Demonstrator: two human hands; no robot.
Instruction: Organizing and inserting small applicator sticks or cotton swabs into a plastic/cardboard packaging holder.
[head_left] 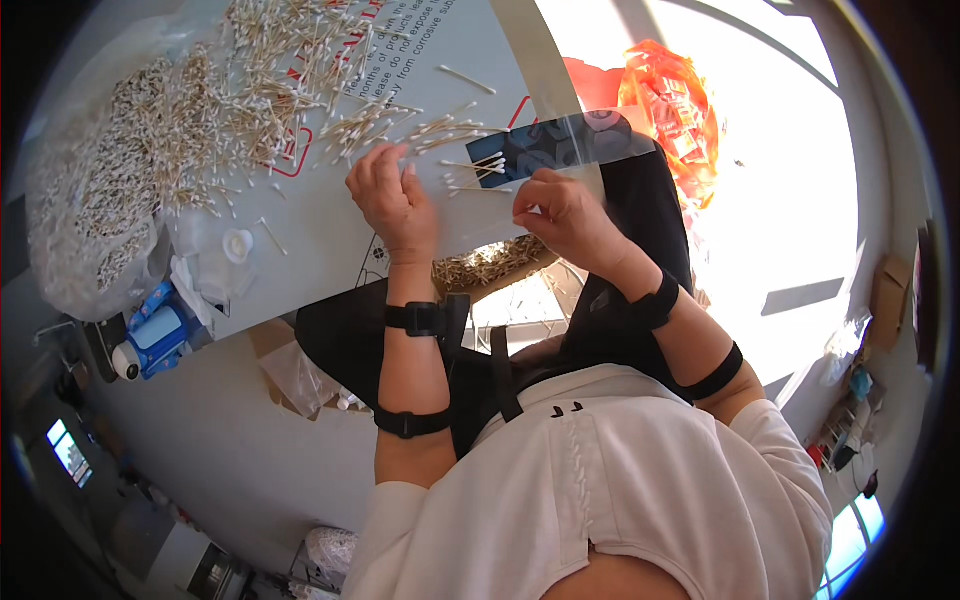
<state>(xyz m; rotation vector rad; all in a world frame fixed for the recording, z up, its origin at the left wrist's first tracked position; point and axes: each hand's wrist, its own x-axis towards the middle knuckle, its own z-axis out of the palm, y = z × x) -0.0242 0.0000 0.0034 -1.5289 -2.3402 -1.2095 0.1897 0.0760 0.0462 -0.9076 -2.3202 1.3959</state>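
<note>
My left hand (pixel 392 203) is over the table beside the loose cotton swabs (pixel 440 130), its fingers loosely bent with the thumb apart; nothing shows in its grasp. To its right, my right hand (pixel 568 222) makes a pinch, thumb against forefinger; whatever is between the tips is too small to make out. Just beyond it lies a flat packet (pixel 545 148), dark at its left part and see-through toward the right. A few swabs (pixel 485 168) rest with their white tips over the packet's left end.
A big heap of cotton swabs (pixel 285 75) covers the table's (pixel 320 225) far left, beside a clear bag (pixel 95 200) full of them. Below the table edge sits a box of swabs (pixel 490 265). An orange plastic bag (pixel 672 110) lies beyond the right side.
</note>
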